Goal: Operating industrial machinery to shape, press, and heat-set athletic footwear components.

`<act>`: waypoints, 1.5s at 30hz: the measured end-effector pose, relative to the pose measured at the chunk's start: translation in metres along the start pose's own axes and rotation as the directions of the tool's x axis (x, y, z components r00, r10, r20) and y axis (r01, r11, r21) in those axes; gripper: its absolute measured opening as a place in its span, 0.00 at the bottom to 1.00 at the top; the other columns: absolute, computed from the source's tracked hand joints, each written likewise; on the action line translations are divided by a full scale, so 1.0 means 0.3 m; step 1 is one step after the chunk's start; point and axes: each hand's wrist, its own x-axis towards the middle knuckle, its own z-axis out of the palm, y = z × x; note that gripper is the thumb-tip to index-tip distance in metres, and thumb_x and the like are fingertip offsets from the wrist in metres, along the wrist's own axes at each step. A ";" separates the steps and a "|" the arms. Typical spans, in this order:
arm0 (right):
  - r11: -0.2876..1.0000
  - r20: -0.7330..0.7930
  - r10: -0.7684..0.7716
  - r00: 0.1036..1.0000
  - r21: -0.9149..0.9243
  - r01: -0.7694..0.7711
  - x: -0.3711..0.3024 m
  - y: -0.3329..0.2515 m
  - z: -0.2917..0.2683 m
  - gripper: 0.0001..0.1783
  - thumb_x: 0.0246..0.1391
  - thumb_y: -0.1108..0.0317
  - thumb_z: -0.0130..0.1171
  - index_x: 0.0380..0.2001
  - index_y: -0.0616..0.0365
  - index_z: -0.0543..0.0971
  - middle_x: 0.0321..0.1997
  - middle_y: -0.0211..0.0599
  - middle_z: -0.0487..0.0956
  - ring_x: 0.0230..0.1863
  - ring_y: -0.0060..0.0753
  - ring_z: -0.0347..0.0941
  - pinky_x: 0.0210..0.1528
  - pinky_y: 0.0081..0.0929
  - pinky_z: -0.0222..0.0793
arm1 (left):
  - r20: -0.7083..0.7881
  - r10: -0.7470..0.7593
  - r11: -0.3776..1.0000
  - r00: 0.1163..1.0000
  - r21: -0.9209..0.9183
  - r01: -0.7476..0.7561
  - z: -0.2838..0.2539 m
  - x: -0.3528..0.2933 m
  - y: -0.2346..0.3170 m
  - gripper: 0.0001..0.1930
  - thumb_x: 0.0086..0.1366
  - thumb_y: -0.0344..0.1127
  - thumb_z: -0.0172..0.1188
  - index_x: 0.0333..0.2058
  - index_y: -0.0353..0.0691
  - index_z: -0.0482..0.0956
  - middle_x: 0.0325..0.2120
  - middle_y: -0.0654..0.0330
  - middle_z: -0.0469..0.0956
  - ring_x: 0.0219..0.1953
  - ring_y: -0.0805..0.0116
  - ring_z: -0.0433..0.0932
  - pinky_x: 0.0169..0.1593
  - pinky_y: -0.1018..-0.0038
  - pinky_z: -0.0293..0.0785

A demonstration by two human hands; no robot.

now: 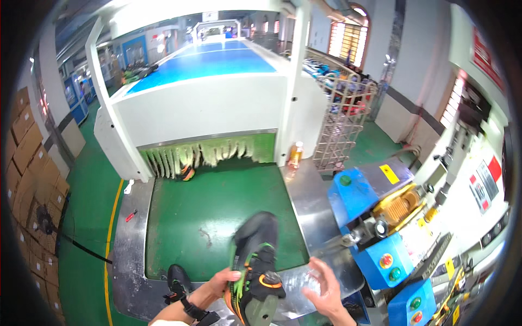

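My left hand (223, 281) is closed on the side of a black shoe (253, 255) with green and orange trim, its toe tipped up and away from me. A grey-green block (262, 309), which looks like a shoe last, shows at the shoe's near end. To the right of the shoe, my right hand (325, 288) is open and empty, its fingers spread and bent. A second black shoe (178, 280) stands to the left of my left forearm, on the metal edge. Another dark shoe with orange (187, 173) lies at the fringed curtain, partly hidden by it.
The green conveyor belt (217, 217) runs from a white tunnel machine with a pale fringe curtain (206, 152). A bottle (295, 154) and a small red tool (131, 215) rest on its metal borders. Blue button boxes (384, 262) stand right, stacked cartons (30, 179) left, a wire rack (342, 119) behind.
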 end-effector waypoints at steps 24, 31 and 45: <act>0.878 -0.528 0.479 0.702 0.266 -0.399 -0.184 -0.205 -0.666 0.33 0.40 0.71 0.68 0.51 0.65 0.67 0.47 0.36 0.75 0.47 0.27 0.71 0.51 0.29 0.68 | -0.208 0.246 0.676 0.947 0.736 -0.014 0.090 0.837 -0.710 0.11 0.62 0.34 0.56 0.42 0.37 0.76 0.33 0.60 0.78 0.37 0.64 0.78 0.41 0.69 0.73; 0.783 -0.607 0.609 0.511 0.562 -0.266 0.293 -0.155 -1.009 0.14 0.44 0.76 0.59 0.37 0.64 0.77 0.40 0.41 0.80 0.40 0.36 0.79 0.46 0.30 0.75 | 0.404 0.230 -0.423 0.885 0.861 -0.283 -0.270 0.962 -0.749 0.19 0.51 0.33 0.59 0.43 0.35 0.74 0.37 0.52 0.72 0.40 0.51 0.71 0.43 0.57 0.68; 0.607 -0.934 0.296 0.200 0.023 -0.794 0.838 0.306 -1.462 0.18 0.37 0.68 0.64 0.32 0.68 0.72 0.31 0.44 0.74 0.32 0.36 0.72 0.32 0.34 0.71 | 0.279 0.211 -0.322 0.937 0.925 -0.203 -0.275 0.926 -0.773 0.15 0.49 0.36 0.59 0.36 0.37 0.73 0.33 0.51 0.72 0.35 0.51 0.70 0.39 0.57 0.64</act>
